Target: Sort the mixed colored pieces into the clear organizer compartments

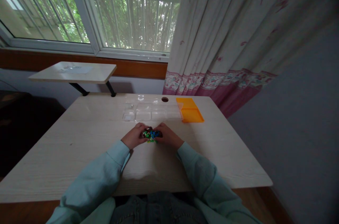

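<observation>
Multicoloured cluster of small green, blue, white and dark pieces (150,133) is what both hands are on, roughly midway between the left and right edges of the pale wood-look tabletop (79,139). It's small and kinda blurry, so I can't make out the individual bits or tell whether it's touching the table or held just above it. Left hand (134,136) has its fingers curled in around the left side of the cluster, and the right hand (168,136) grips the right side the same way, so both are closed down pretty narrow on it. Both arms come in over the near edge in light blue-green long sleeves (197,164).

Past the hands, toward the far edge, there's a clear plastic tray with rectangular compartments (150,113). Its right end meets a flat, bright orange rectangular plastic tray (189,110) sitting near the far right corner. Round dark hole (164,99) in the tabletop right by the far edge too. Over at the far left corner, a raised pale shelf (50,72) stands on black supports (110,89).
</observation>
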`<state>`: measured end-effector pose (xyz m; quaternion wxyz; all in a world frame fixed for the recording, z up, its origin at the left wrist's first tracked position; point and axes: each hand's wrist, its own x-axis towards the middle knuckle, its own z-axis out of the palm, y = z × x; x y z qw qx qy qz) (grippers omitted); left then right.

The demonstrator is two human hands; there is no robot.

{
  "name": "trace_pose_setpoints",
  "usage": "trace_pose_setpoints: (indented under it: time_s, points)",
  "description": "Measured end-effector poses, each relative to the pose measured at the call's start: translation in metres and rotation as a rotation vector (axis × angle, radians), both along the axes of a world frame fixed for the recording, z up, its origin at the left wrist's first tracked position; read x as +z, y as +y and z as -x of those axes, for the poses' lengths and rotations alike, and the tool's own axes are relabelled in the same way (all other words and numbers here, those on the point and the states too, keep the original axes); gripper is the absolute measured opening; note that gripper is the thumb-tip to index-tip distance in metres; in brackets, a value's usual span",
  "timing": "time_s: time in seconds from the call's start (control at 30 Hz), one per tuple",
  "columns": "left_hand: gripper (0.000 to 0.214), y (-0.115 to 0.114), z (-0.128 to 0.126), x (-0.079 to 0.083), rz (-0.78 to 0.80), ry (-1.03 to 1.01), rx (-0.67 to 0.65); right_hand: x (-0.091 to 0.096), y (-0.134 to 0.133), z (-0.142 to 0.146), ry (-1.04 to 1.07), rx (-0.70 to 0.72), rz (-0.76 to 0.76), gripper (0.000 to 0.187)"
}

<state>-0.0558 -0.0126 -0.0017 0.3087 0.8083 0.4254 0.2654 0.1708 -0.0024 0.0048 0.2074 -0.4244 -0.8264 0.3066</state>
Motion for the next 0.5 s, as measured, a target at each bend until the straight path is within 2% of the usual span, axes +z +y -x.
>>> trace_pose_setpoints:
  time_s: [0.23,0.37,0.5]
  points:
    - [0.040,-0.005,-0.014,0.005,-0.020,0.010,0.001,-0.003,-0.007,0.012,0.034,-0.063,-0.066,0.025]
    - [0.037,-0.006,-0.017,0.005,-0.052,0.018,-0.021,-0.001,-0.009,0.016,0.045,-0.083,-0.074,0.023]
    - [0.034,-0.005,-0.018,0.005,-0.064,0.006,0.011,0.003,-0.009,0.017,0.070,-0.102,-0.090,0.020]
